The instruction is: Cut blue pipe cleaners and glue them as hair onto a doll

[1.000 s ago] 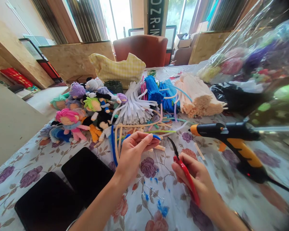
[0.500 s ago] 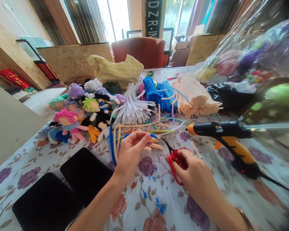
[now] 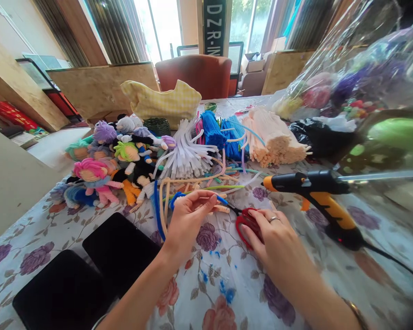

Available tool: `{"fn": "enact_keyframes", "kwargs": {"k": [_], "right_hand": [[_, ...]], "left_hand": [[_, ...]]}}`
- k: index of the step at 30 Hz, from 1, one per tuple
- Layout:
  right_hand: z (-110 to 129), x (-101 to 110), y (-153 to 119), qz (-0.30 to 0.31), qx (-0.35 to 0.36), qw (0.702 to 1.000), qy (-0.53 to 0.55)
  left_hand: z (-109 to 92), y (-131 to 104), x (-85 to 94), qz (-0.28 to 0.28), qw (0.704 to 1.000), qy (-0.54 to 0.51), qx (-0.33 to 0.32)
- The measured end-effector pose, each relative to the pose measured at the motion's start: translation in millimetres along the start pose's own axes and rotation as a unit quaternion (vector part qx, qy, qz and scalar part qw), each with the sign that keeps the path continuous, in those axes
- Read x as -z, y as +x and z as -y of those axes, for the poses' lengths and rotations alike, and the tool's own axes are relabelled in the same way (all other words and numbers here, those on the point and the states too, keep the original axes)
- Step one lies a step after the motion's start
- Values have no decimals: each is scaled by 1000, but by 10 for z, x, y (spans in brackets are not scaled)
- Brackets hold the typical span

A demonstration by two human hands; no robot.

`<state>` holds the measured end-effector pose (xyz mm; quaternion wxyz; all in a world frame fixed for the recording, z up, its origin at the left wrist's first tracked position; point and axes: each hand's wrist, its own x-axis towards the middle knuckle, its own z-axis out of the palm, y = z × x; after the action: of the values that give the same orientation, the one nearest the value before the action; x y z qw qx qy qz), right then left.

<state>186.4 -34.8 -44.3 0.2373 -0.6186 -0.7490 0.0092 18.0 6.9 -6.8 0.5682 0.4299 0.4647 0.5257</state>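
My left hand (image 3: 191,211) pinches a blue pipe cleaner (image 3: 221,199), whose free end sticks out to the right past my fingertips. A coiled blue part shows behind the knuckles. My right hand (image 3: 273,231) is wrapped round the red handles of a pair of scissors (image 3: 245,225). Their dark blades point left and meet the blue end; whether they are closed on it I cannot tell. Bits of blue fluff (image 3: 227,291) lie on the flowered tablecloth (image 3: 196,316) below. Loose blue and beige pipe cleaners (image 3: 165,183) lie behind my left hand.
A glue gun (image 3: 318,188) with a cable stands at the right. Small dolls (image 3: 92,172) are piled at the left, behind two black flat panels (image 3: 122,247). Bundles of white (image 3: 187,151), blue (image 3: 211,129) and peach pipe cleaners (image 3: 278,137) lie at the back.
The scissors in my right hand have moved up and left, bringing their blades to the blue end. My left hand has stayed nearly in place, still pinching the pipe cleaner.
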Motion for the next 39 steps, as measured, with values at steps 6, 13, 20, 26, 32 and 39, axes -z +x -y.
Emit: {"fn": "enact_keyframes", "kwargs": {"k": [6,13,20,26,32,39], "right_hand": [[73,74,63,14,-25,954,300],[86,10,90,96,-128,826,540],[54,-24,78,65,-135,814,562],[61,-19,90,32,-133,831,540],[47,-48,74,22,-112,850,514],[30,-61,60,3,-67,891,450]], "left_hand": [[-4,-32,-11,43,999,20,7],[39,-52,-21,103,993,62,-19],[47,-68,-46,113,991,75,-6],[14,-90,-54,78,996,46,14],[73,-77,-53,126,990,68,0],[132,-78,-31,154,975,152,-56]]}}
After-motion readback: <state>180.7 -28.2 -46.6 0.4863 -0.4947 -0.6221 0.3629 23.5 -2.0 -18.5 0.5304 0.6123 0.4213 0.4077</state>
